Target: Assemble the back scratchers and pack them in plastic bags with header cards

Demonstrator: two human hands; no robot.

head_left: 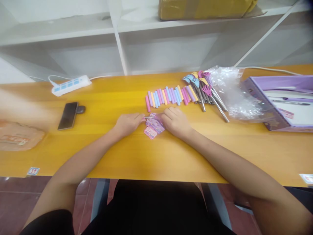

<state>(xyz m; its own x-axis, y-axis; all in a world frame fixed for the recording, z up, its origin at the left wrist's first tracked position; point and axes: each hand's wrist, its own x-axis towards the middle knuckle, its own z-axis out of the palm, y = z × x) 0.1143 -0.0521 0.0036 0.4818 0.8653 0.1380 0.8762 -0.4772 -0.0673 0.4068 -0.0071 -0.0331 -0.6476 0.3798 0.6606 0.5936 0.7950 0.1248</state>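
Note:
My left hand point(127, 123) rests on the yellow table point(102, 153), fingers pinched on a thin metal rod point(148, 117) that points right. My right hand point(175, 120) is curled over a small pile of pink and purple paper tags point(153, 127) lying between both hands. Just beyond the hands lies a row of pastel sleeves point(170, 95) in pink, blue, yellow and purple. To the right of that row sits a bundle of metal sticks with coloured hand-shaped heads point(204, 89).
A crumpled clear plastic bag point(231, 94) and an open purple box point(285, 101) lie at the right. A dark phone point(68, 115) and a white power strip point(70, 85) lie at the left, with a brown parcel point(18, 137) by the left edge. White shelves stand behind.

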